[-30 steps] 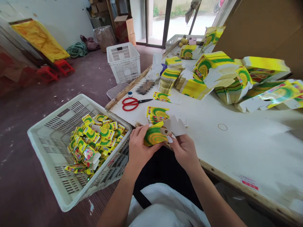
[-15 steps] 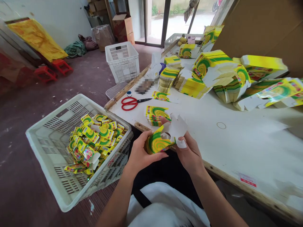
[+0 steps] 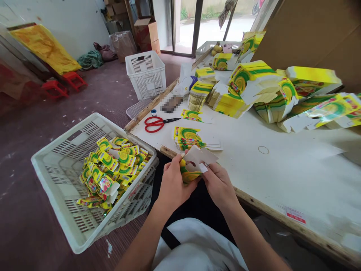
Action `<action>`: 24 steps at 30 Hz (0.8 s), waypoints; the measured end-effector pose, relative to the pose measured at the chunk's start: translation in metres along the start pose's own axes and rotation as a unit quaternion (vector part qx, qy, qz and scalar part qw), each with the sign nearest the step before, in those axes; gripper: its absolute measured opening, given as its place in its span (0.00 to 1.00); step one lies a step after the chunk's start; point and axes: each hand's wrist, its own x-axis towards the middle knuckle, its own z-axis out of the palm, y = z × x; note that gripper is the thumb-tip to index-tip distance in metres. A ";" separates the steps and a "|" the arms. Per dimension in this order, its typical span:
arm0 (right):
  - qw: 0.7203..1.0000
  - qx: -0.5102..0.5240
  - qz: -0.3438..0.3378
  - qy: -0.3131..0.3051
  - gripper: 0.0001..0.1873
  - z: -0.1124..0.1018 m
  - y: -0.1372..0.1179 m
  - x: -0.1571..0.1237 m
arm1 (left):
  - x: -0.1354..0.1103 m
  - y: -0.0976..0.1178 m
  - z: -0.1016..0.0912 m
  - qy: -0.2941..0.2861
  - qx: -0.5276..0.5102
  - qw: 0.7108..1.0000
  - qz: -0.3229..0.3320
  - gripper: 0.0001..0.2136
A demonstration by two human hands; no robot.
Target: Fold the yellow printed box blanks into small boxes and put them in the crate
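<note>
Between my hands, just over the table's front edge, is a small yellow-and-green cardboard box (image 3: 189, 176) with its white inner flaps showing. My left hand (image 3: 174, 184) is wrapped round its printed side. At the other end my right hand (image 3: 218, 184) pinches a white flap between thumb and fingers. A small stack of flat printed cartons (image 3: 187, 136) lies on the table right behind the box. Red-handled scissors (image 3: 154, 124) rest to the left of the stack, with a small blue-and-white round item (image 3: 153, 112) beside them.
At left stands a white plastic crate (image 3: 53, 180) partly filled with small yellow boxes (image 3: 113, 162). Another white crate (image 3: 146, 75) is on the floor behind. Bundles of printed cartons (image 3: 231, 99) line the back of the white table (image 3: 282, 165). A rubber band (image 3: 263, 150) lies there.
My hands have drawn closer together round the box, and its white flaps have folded inward from standing open. My left hand has shifted slightly right, my right hand slightly left.
</note>
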 end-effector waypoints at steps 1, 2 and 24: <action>0.999 0.040 0.025 0.003 0.20 0.002 -0.001 0.001 | -0.002 0.000 0.002 0.017 -0.014 1.000 0.006 0.32; 0.996 0.080 0.049 0.002 0.19 0.003 -0.003 0.002 | -0.003 -0.001 0.003 0.030 -0.029 0.999 0.013 0.33; 0.967 -0.193 -0.157 -0.049 0.30 -0.012 0.004 0.010 | 0.001 -0.013 -0.005 -0.026 0.005 1.000 -0.015 0.24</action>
